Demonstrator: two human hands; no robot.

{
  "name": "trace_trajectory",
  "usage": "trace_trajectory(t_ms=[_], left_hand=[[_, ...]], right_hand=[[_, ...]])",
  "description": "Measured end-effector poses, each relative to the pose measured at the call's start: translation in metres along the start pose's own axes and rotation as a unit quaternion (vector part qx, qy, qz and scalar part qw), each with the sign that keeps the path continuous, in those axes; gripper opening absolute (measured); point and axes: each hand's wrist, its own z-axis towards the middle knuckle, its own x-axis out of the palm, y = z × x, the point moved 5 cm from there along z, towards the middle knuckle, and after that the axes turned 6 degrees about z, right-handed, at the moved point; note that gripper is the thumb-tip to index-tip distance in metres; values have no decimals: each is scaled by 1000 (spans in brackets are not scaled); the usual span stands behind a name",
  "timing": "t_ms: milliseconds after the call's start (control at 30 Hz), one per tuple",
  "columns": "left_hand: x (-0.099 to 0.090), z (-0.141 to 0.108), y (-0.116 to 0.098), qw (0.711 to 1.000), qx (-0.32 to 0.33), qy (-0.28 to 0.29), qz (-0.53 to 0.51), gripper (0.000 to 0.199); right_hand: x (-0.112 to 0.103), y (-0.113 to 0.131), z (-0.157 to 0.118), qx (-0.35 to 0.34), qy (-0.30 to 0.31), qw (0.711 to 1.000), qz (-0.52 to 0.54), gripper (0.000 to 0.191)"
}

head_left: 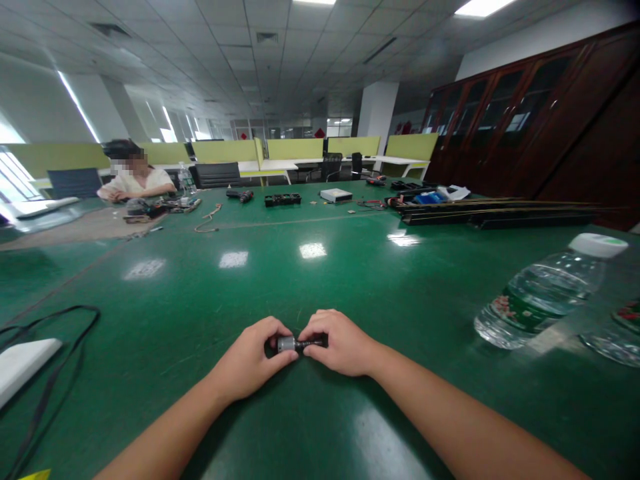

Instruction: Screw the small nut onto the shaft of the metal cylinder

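Note:
Low in the middle of the head view, a small grey metal cylinder with a dark ridged shaft (287,344) lies between my hands, just above the green table (280,280) or on it; I cannot tell which. My left hand (253,357) is closed round the grey cylinder end, thumb in front and fingers behind. The thumb and fingers of my right hand (343,343) pinch the dark shaft, whose right end reaches under the palm. My fingertips nearly meet at the middle of the part. Its exact kind is too small to make out.
At right stands a water bottle (537,293) with a second bottle (620,327) beside it. A black cable (55,373) and a white box (25,363) lie at left. Dark metal strips (500,212) and a power drill (241,195) lie farther back. Another person (135,177) sits at far left.

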Motion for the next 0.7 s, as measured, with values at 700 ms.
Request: trace_trajectory(t_ms=[700], left_hand=[[-1, 0, -1, 1000, -5, 5, 4, 16]], right_hand=[[-7, -5, -3, 6, -3, 1000, -7, 14]])
